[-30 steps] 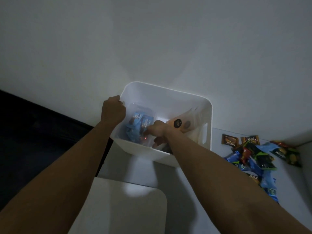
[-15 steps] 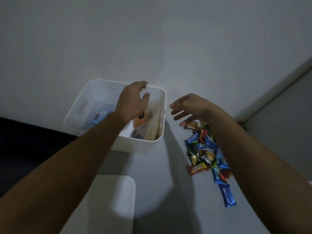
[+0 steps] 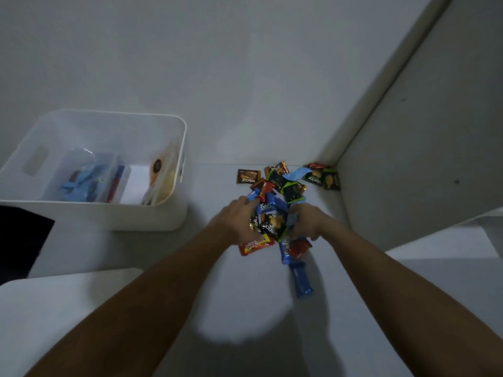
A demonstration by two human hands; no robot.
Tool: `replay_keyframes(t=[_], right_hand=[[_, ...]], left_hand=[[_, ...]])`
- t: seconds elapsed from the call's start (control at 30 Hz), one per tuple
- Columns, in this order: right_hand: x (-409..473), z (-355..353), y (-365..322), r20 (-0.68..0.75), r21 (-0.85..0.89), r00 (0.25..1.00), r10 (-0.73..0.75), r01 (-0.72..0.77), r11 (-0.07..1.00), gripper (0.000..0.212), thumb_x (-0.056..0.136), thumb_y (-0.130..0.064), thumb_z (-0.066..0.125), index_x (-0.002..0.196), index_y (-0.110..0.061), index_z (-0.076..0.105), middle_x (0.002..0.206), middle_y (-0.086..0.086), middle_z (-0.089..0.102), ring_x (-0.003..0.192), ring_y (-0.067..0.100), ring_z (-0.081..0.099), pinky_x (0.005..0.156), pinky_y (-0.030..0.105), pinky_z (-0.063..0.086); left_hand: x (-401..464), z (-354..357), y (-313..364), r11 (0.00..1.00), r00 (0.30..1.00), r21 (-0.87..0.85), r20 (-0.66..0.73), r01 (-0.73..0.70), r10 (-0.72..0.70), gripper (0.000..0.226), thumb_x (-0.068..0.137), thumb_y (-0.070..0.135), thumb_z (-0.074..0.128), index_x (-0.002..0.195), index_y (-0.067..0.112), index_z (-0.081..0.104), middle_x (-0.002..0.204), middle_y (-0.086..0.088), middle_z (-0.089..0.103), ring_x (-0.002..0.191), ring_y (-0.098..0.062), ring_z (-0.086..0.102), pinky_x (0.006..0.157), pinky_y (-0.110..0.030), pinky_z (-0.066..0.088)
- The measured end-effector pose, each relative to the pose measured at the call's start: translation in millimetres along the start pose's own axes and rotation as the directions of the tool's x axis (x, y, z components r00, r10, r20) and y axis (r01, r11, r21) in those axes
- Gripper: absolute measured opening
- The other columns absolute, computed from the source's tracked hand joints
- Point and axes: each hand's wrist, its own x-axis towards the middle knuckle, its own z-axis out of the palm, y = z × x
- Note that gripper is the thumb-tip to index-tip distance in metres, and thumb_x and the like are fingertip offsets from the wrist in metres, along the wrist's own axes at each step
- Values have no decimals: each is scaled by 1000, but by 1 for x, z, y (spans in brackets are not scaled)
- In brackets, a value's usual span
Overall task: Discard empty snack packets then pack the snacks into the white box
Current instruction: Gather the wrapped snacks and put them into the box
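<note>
Snacks [image 3: 275, 213] lie in a loose heap on the white surface [image 3: 245, 295], in the corner to the right of the white box [image 3: 152, 216], and both hands are on the middle of this heap. The left hand [image 3: 235, 223] comes from the left side with its fingers curled into the packets, and the right hand [image 3: 306, 223] comes from the right side in the same way, so the middle packets are squeezed between the two hands. How firmly each finger grips I cannot tell, because the packets cover the fingertips.

I think the main risk is a spill. The wrappers look smooth and they overlap in many directions, so if the hands lift too many at once, some can slide out from below and fall on the way to the box. A red packet [image 3: 254, 246] under the left wrist and a long blue packet [image 3: 300, 280] nearer to the person lie at the edge of the grasp and may stay behind. Another risk is that an empty packet is hidden in the bundle and goes into the box with the full ones.

Further out, a brown packet [image 3: 247, 176] and some dark green packets [image 3: 324, 179] lie apart near the wall, not touched by any hand. The white box stands well to the left, and it already holds a few blue and orange items.
</note>
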Motion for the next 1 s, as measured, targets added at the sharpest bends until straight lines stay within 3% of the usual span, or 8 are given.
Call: replay_keyframes(t=[0.07,0.13,0.23,0.33,0.43,0.57,0.7,1.0], right_hand=[[8,23,17,14,-159,997,-76,77,984,94,64,-31,86,142,-22,35,140,14,43,110,28,54,88,34,51],[13,44,32,57,-255,993,-100,112,961,120,56,-39,89,150,-34,14,155,17,12,126,38,44,102,43,45],[14,65,41,25,-402,991,-134,132,906,126,62,-37,87,151,-41,-2,158,16,-15,132,43,31,99,48,45],[21,77,49,-149,-374,960,-235,165,913,91,79,-32,73,150,-35,16,156,17,2,125,40,39,91,45,49],[28,85,57,-272,-292,905,-328,247,924,61,86,-27,63,142,-28,40,142,17,33,108,38,54,82,43,54],[28,84,59,-309,-221,881,-358,300,928,53,82,-18,62,134,-20,55,127,15,53,107,35,57,83,39,53],[19,72,56,-316,-93,890,-330,317,944,55,83,-19,64,136,-22,49,126,9,57,109,30,58,86,37,49],[3,49,54,-308,-86,881,-359,350,933,24,87,-20,59,108,-18,71,104,5,68,94,22,61,80,32,48]], left_hand=[[2,29,-10,991,1000,137,1,-10,10,112,58,53,80,148,17,25,145,-18,31,125,-36,41,102,-44,41],[5,51,-15,964,1000,264,-4,-21,23,126,50,61,81,150,22,16,153,-25,13,134,-42,30,105,-52,37],[10,71,-14,918,995,396,89,-4,-34,129,53,69,75,150,32,0,156,-20,-8,142,-43,8,109,-57,28],[12,81,-12,923,993,383,93,27,-67,120,59,64,75,149,34,2,158,-16,-5,143,-40,7,112,-56,23],[9,83,-11,955,999,294,-2,42,-43,93,69,50,74,146,31,25,155,-10,18,135,-33,26,108,-46,33],[3,86,-6,997,993,71,-114,26,-18,61,77,30,72,133,18,52,141,-14,37,124,-33,38,101,-43,41],[2,83,-1,997,989,-61,-134,57,-65,49,75,7,67,122,13,60,120,-14,52,107,-29,51,87,-29,41],[-12,60,3,992,982,-103,-170,71,-88,31,66,3,71,96,10,72,92,-14,65,82,-29,61,66,-24,37]])
